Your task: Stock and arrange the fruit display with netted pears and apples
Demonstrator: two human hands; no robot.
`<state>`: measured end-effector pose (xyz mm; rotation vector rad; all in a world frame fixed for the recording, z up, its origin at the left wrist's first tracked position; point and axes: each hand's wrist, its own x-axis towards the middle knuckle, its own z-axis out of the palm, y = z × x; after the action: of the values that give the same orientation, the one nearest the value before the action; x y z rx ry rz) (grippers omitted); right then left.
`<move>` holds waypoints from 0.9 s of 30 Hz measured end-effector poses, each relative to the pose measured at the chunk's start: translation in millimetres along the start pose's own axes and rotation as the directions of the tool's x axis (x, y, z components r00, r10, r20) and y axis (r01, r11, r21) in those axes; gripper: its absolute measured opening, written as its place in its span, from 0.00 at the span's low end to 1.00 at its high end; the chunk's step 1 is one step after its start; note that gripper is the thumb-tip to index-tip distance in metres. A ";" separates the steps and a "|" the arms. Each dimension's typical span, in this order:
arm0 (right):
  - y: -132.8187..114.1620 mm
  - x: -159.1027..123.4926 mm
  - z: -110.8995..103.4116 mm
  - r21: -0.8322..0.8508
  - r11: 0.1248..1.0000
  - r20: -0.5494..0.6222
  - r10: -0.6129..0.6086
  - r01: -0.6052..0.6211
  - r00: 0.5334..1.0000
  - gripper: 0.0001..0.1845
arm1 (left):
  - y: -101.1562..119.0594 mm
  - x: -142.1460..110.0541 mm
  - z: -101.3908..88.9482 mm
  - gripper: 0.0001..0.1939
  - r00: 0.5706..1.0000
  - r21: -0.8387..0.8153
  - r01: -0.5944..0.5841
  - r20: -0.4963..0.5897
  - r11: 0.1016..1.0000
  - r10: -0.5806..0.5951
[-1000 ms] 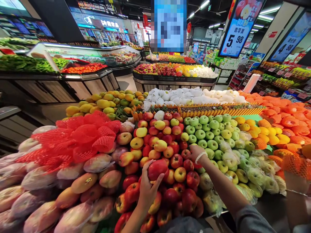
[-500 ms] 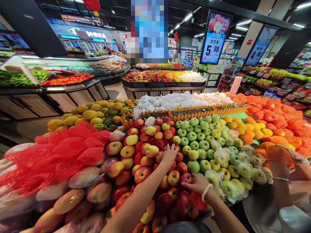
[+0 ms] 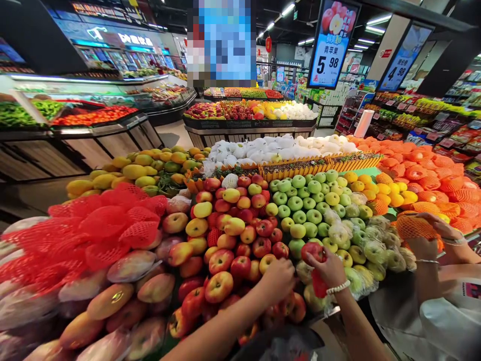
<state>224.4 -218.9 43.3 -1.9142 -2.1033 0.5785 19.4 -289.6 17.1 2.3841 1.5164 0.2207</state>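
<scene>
My right hand (image 3: 332, 271), with a white beaded bracelet at its wrist, grips a red apple (image 3: 313, 251) lifted over the green apples. A piece of red foam netting (image 3: 318, 285) hangs below that apple, under the same hand. My left hand (image 3: 280, 277) is curled closed above the lower part of the red apple pile (image 3: 220, 287). Its fingers face away, so whatever they may hold is hidden. Loose red and yellow apples lie all around it, close to the forearm.
Green apples (image 3: 295, 203), some bagged, lie to the right, with netted orange fruit (image 3: 428, 175) beyond. Red netting (image 3: 105, 220) covers mangoes (image 3: 110, 301) on the left. At the far right, another person's hands hold an orange-netted fruit (image 3: 415, 225). Price screens (image 3: 332, 45) hang above.
My right hand has lifted the red apple up and to the right, with the red netting. My left hand has drawn back from the upper pile and its spread fingers have curled closed.
</scene>
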 end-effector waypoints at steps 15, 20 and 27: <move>-50.3 -5.5 38.3 -0.214 0.949 0.383 -0.135 0.230 0.914 0.42 | -0.7 -79.9 46.9 0.27 0.991 0.054 -0.038 -0.123 0.998 0.044; -50.1 13.8 26.1 -0.218 0.854 0.500 -0.318 0.472 0.806 0.49 | -0.8 -65.9 42.9 0.15 0.899 0.089 -0.368 -0.219 0.926 0.378; -34.2 27.2 30.2 -0.082 0.852 0.562 -0.389 0.517 0.730 0.60 | -2.0 -59.1 21.2 0.22 0.980 0.098 -0.125 -0.144 0.987 0.138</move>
<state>177.7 -198.0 29.1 -1.3153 -2.9881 0.8411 -1.5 -345.8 -1.4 2.5934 1.4607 0.3778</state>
